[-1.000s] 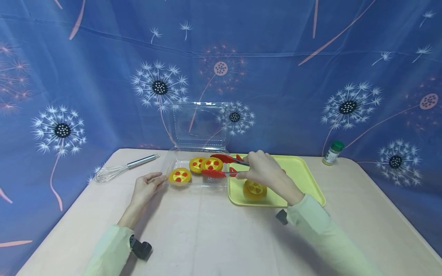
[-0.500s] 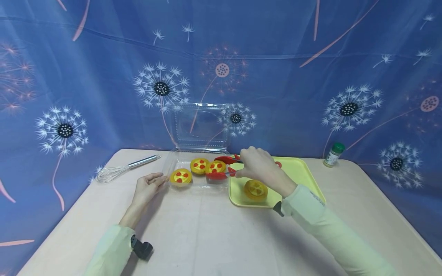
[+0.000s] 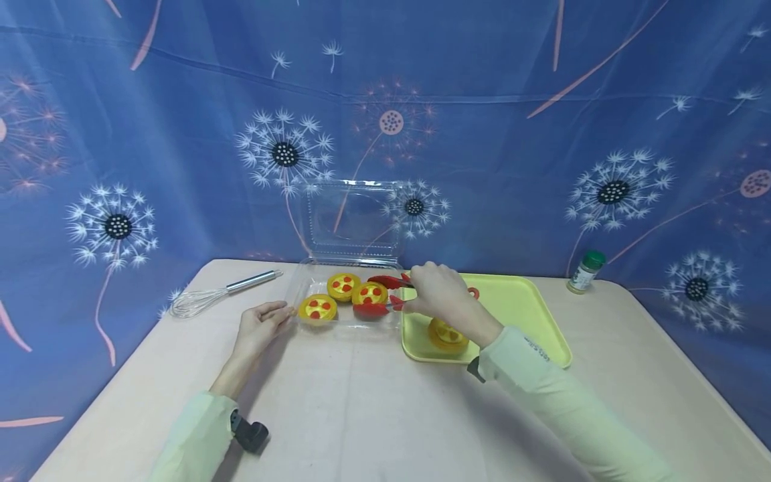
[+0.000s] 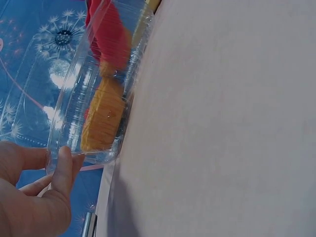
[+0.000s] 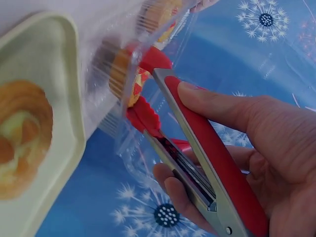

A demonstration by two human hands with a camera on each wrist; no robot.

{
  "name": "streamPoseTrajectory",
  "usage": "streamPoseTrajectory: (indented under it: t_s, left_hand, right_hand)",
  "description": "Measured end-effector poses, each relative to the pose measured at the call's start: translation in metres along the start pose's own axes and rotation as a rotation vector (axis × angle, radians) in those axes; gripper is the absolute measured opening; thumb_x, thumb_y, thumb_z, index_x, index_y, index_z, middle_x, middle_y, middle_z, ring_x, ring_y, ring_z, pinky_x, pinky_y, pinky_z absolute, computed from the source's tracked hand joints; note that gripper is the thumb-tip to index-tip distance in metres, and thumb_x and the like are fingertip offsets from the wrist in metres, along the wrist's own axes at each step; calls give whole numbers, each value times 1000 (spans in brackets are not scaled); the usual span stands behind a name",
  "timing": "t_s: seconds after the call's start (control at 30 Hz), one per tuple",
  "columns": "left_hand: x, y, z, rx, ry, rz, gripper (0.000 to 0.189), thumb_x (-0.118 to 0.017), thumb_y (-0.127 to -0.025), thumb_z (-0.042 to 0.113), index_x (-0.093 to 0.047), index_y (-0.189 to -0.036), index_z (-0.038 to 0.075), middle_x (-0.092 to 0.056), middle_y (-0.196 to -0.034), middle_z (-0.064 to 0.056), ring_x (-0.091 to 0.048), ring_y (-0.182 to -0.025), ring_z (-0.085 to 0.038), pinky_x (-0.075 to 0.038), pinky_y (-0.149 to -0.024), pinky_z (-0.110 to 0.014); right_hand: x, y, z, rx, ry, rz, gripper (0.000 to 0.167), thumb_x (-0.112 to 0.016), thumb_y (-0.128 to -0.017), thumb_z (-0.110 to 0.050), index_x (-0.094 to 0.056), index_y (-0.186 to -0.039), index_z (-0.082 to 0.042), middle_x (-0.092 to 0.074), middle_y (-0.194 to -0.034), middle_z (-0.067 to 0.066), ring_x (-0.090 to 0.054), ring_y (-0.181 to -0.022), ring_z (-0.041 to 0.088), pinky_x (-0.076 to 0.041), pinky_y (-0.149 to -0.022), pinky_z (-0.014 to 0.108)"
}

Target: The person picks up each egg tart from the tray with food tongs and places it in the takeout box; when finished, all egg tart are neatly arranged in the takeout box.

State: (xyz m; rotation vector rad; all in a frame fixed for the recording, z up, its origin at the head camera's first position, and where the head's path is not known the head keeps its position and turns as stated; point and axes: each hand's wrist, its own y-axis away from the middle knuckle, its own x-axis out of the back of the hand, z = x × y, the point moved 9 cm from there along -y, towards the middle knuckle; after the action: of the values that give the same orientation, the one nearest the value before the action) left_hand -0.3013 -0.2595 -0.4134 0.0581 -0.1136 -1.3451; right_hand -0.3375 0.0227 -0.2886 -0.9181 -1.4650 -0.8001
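A clear hinged plastic container (image 3: 346,324) stands with its lid (image 3: 352,221) raised. My left hand (image 3: 260,328) pinches its left rim between thumb and fingers. Inside are a left tart (image 3: 317,308), a rear tart (image 3: 344,286) and a right tart (image 3: 369,293), all yellow with red pieces on top. My right hand (image 3: 442,294) grips red-and-steel tongs (image 4: 111,32), seen closely as the tongs' red handle (image 5: 212,153) in the right wrist view. Their red tips lie on either side of the right tart; whether both touch it I cannot tell.
Right of the container is a yellow tray (image 3: 518,314) bearing a browner tart (image 3: 448,333), partly behind my right hand. A whisk (image 3: 223,294) lies at the left. A green-capped shaker jar (image 3: 585,271) stands at the right back. A blue dandelion-print cloth (image 3: 482,134) hangs behind.
The right tart and the tongs have come lower in the container, and the tart no longer overlaps the rear one. My right hand has shifted left. My left hand keeps its hold.
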Motion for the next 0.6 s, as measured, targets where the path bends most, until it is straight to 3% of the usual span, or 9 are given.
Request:
streamPoseTrajectory:
  t_s: [0.23, 0.43, 0.6]
  left_hand:
    - [-3, 1, -1, 3, -9, -8, 41, -49, -101, 5, -42, -135, -17, -56, -130, -30, -65, -87, 1, -56, -93, -23]
    - [-1, 1, -1, 8, -8, -2, 41, -50, -101, 6, -43, -135, -16, -57, -129, -28, -65, -87, 0, -56, -93, -24]
    - [0, 1, 0, 1, -18, -4, 41, -50, -101, 7, -44, -135, -16, -57, -130, -29, -65, -88, 0, -56, -93, -25]
  right_hand:
    - [-13, 0, -2, 22, -35, 11, 40, -87, -72, -37, -56, -64, -13, -38, -53, -4, -37, -49, 12, -28, -40, 21]
    - [-9, 2, 3, -11, -57, -11, 45, -86, -74, -38, -53, -59, -11, -29, -51, -3, -31, -45, 12, -22, -40, 21]
    - [-4, 2, 4, -29, -29, -28, 45, -86, -74, -38, -52, -61, -10, -29, -53, -3, -30, -48, 13, -22, -42, 22]
